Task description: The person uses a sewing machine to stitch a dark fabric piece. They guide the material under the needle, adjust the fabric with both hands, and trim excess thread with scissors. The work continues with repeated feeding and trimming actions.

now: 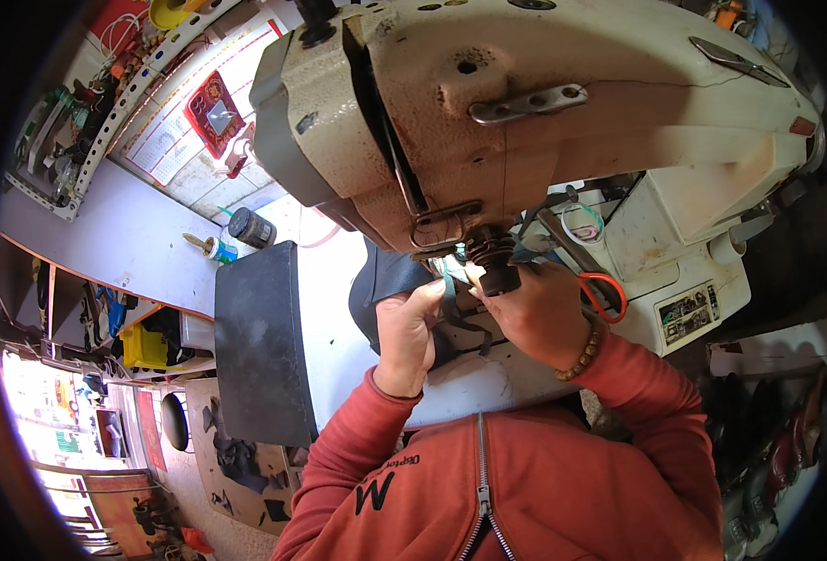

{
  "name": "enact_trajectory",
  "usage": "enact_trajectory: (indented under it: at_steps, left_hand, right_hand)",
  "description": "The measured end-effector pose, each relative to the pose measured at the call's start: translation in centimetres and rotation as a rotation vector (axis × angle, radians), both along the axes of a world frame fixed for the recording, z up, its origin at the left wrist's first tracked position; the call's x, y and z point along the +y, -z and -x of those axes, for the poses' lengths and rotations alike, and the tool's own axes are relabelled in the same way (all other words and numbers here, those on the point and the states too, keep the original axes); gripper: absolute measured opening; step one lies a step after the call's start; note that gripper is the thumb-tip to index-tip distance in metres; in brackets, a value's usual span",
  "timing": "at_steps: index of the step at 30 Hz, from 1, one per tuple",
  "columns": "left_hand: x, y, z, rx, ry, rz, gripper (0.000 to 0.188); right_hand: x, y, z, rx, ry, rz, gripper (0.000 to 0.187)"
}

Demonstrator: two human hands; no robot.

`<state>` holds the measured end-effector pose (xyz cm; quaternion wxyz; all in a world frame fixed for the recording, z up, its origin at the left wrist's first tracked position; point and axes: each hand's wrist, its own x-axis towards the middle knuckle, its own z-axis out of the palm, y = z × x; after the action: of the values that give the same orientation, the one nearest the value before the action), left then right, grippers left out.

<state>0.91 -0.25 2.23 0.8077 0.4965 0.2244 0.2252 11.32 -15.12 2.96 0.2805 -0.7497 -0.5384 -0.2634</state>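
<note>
The large beige sewing machine (pixel 488 103) fills the top, its head above my hands. My left hand (pixel 406 341) is closed, thumb and finger pinching a narrow dark strip (pixel 449 297) just below the machine head. Close to it, my right hand (pixel 540 316) is closed too, fingertips meeting near the same spot; a tension knob (pixel 499 266) partly covers them, and what they grip cannot be made out. A black piece of leather-like material (pixel 376 285) lies beside and behind my left hand. Its exact shape is hidden by both hands.
Orange-handled scissors (pixel 608 297) lie right of my right hand. Metal snips (pixel 739 62) rest on the machine's arm. A black flat panel (pixel 262 346) stands left of the white work surface (pixel 334 360). Beyond it are a dark jar (pixel 252 227) and a small glue tin (pixel 220 250).
</note>
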Motion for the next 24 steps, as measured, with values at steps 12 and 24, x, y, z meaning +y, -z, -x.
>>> enact_trajectory:
  at_steps: [12,24]
  left_hand:
    - [0.5,1.1,0.0,-0.102,0.035,0.159,0.013]
    - [1.2,-0.6,0.5,0.079,0.169,0.591,0.023]
  right_hand:
    - [-0.1,-0.2,0.0,0.027,-0.005,0.018,0.017]
    - [0.0,-0.9,0.3,0.124,-0.05,0.004,0.026]
